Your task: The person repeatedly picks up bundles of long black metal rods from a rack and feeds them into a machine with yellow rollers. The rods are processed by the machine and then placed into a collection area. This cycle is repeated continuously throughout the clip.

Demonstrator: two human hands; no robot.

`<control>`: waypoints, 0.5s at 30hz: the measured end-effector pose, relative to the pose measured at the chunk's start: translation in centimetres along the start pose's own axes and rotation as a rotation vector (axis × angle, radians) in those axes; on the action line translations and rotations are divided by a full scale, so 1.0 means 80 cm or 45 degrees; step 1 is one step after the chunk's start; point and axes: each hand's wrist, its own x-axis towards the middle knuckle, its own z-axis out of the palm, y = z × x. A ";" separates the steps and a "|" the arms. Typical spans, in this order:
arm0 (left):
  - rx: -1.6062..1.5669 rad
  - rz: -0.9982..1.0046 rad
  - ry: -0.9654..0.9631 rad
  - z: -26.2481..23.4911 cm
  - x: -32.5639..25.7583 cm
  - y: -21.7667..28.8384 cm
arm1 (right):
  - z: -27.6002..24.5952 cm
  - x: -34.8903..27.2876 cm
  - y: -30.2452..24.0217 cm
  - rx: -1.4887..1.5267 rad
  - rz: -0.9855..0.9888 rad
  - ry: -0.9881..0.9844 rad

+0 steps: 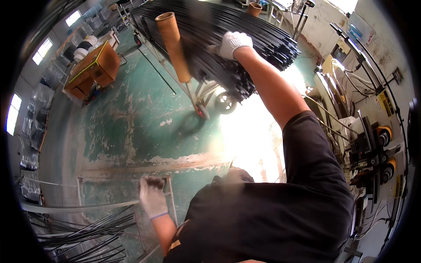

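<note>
My right hand point(236, 44), in a white knitted glove, reaches far forward onto a big bundle of long thin black strips point(274, 41). Its fingers are curled down over the strips near their cut ends; the fingertips are hidden. Low on the left, my left hand point(153, 197) wears a greyed glove with dirty fingers. It hangs beside a metal frame point(170, 193), close to a second, looser lot of black strips point(87, 232). Motion smears its fingers, and nothing shows clearly in them.
A wheeled cart point(201, 98) carries the bundle, with an upright brown cardboard tube point(173, 46) at its side. A wooden desk point(94, 72) stands far left on the worn green floor point(131, 127). Machinery with cables and orange-rimmed parts point(386, 136) lines the right wall.
</note>
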 end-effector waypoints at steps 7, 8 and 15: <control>0.327 0.068 -0.452 0.299 0.083 -0.107 | 0.023 0.095 0.042 -0.046 -0.089 -0.431; 0.355 0.032 -0.414 0.328 0.090 -0.117 | 0.021 0.102 0.052 0.020 -0.102 -0.442; 0.597 -0.057 -0.492 0.442 0.148 -0.171 | 0.020 0.146 0.110 0.309 -0.123 -0.520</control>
